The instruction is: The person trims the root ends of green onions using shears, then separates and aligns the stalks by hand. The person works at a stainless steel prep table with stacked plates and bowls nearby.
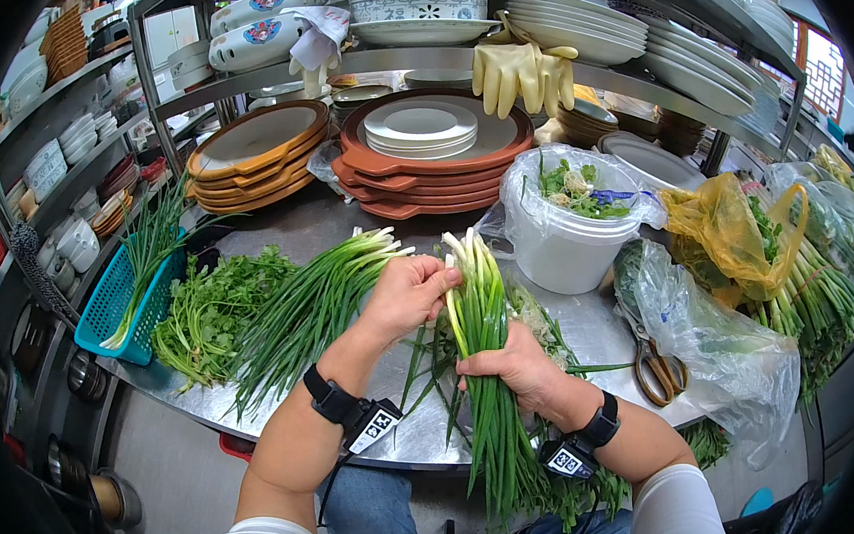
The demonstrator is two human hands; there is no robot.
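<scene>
My right hand (pixel 514 369) is closed around the green stalks of a bunch of scallions (pixel 480 315), white ends up, leaves hanging past the table's front edge. At the white ends, my left hand (pixel 414 290) pinches a scallion between thumb and fingers. Left of it lies a pile of scallions (pixel 309 299) on the steel table (pixel 398 427), beside a heap of cilantro (pixel 212 314). Loose greens and trimmings lie under and behind the held bunch. A white bucket (pixel 573 255) lined with clear plastic holds cilantro and scraps. Scissors (pixel 657 369) lie to the right.
A teal basket (pixel 136 297) with scallions stands at the left edge. Orange trays (pixel 260 159) and red-brown trays (pixel 428 184) are stacked behind. Rubber gloves (pixel 525 78) hang from the shelf. A clear plastic bag (pixel 726 341) and a yellow bag (pixel 733 235) with greens lie at right.
</scene>
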